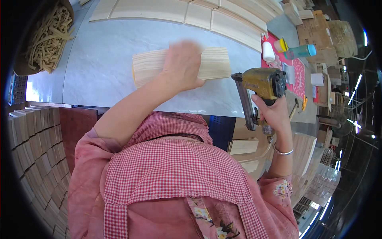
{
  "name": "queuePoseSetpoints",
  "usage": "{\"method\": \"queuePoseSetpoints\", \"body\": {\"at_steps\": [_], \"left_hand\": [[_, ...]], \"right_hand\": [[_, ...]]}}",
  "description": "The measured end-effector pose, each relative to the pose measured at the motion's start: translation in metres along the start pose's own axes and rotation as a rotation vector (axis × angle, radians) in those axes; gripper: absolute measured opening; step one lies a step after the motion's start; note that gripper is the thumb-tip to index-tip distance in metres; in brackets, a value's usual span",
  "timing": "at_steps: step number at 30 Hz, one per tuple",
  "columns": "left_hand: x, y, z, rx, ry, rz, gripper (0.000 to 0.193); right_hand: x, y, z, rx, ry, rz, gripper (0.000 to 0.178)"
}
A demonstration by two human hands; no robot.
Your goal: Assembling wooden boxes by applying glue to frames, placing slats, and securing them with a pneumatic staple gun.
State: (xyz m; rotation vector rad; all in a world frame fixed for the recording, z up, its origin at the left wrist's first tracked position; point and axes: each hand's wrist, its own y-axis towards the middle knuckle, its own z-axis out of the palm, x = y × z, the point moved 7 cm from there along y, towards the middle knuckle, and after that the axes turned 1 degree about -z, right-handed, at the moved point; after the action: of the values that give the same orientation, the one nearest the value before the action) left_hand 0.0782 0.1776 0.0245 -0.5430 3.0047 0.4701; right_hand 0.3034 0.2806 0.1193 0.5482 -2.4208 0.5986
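Note:
A pale wooden board point(216, 63) with visible grain lies crosswise on the grey-white tabletop point(99, 47). Over its middle is my left hand point(183, 65), thumb stretched out at the near edge; motion smears the other fingers, so their grip is unclear. To the right of the board, my right hand point(275, 113) is closed round the handle of a yellow and black pneumatic nail gun point(260, 83). The gun's nose points left, close to the board's right end, and its long magazine slants down toward the table's front edge. A hose fitting hangs below the handle.
Long grooved wooden panels point(151, 10) lie along the far side. A container of curled strips point(45, 40) stands far left, above stacked wooden blocks point(36, 147). At right are a white bottle point(268, 51), a teal-capped bottle point(300, 51) and cardboard boxes point(314, 36).

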Motion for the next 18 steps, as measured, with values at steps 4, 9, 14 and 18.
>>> {"method": "queuePoseSetpoints", "body": {"at_steps": [4,9,14,18], "left_hand": [[0.001,0.000,0.001,-0.004,-0.007,0.001,0.077],[0.001,0.002,-0.002,0.089,-0.013,-0.015,0.082],[0.012,-0.012,-0.006,-0.007,-0.039,0.021,0.088],[0.038,-0.037,-0.016,-0.125,-0.061,0.047,0.089]], "right_hand": [[-0.001,0.006,0.005,0.022,0.013,-0.001,0.021],[0.002,0.008,0.006,0.044,-0.011,0.042,0.023],[0.010,0.008,0.004,0.031,-0.120,-0.042,0.025],[0.020,0.005,0.007,0.010,-0.150,-0.162,0.027]]}}
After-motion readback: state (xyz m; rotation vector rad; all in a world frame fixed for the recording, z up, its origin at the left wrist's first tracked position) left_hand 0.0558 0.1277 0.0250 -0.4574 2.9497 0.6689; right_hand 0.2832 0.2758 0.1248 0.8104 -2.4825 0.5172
